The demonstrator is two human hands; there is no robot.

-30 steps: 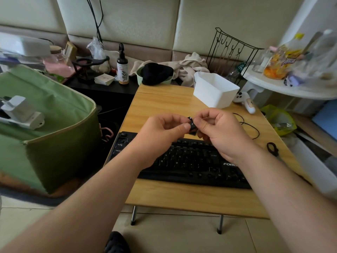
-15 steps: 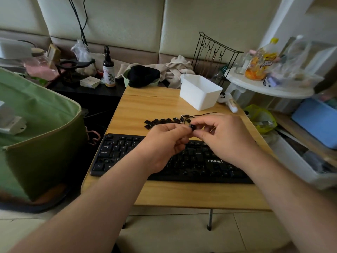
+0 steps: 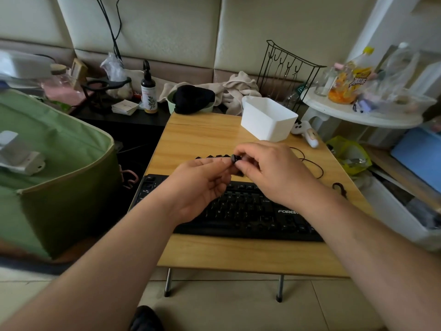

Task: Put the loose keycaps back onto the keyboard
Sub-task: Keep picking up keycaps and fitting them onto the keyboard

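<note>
- The black keyboard [image 3: 241, 211] lies across the near half of the wooden bench [image 3: 205, 137], partly covered by both forearms.
- Above the keyboard's far edge, the left hand [image 3: 200, 185] and right hand [image 3: 269, 173] meet, fingertips close together.
- A small black keycap [image 3: 235, 159] sits between them; the right hand's grip is clamped on it, thumb and forefinger pinching it, the other fingers curled.
- The left hand's grip is nearly together: its curled fingers reach to the keycap, but whether they actually pinch it I cannot tell.
- Just beyond the hands, a row of loose keycaps [image 3: 211, 156] lies on the bench, its right end hidden behind the fingers.
- To the right, a thin black cord [image 3: 310, 162] loops over the bench.
- Farther back stands a white plastic bin [image 3: 268, 119] near the bench's far right corner, with a white controller [image 3: 307, 133] just beside it.
</note>
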